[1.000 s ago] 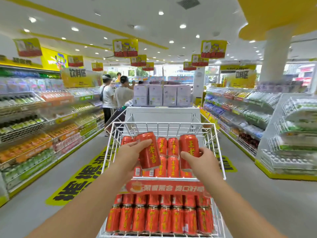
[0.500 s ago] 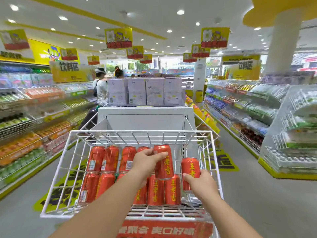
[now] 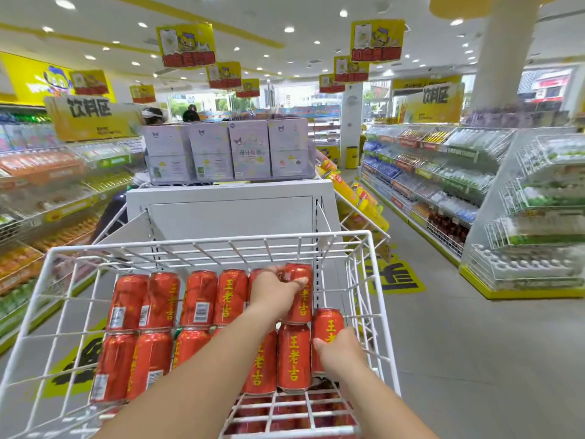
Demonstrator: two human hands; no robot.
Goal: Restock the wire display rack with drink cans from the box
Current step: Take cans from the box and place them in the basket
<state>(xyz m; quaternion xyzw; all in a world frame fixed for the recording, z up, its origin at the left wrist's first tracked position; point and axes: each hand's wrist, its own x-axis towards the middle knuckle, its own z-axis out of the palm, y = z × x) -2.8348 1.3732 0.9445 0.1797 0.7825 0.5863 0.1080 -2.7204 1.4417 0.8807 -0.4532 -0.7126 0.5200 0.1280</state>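
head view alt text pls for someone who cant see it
The left hand grips a red drink can on the upper layer of a white wire rack, while the right hand holds another can at the lower row's right end. Stocked supermarket shelves line both sides.

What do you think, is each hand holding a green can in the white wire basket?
No, the cans are red, not green. The head view shows the left hand and the right hand each holding a red can in the white wire basket.
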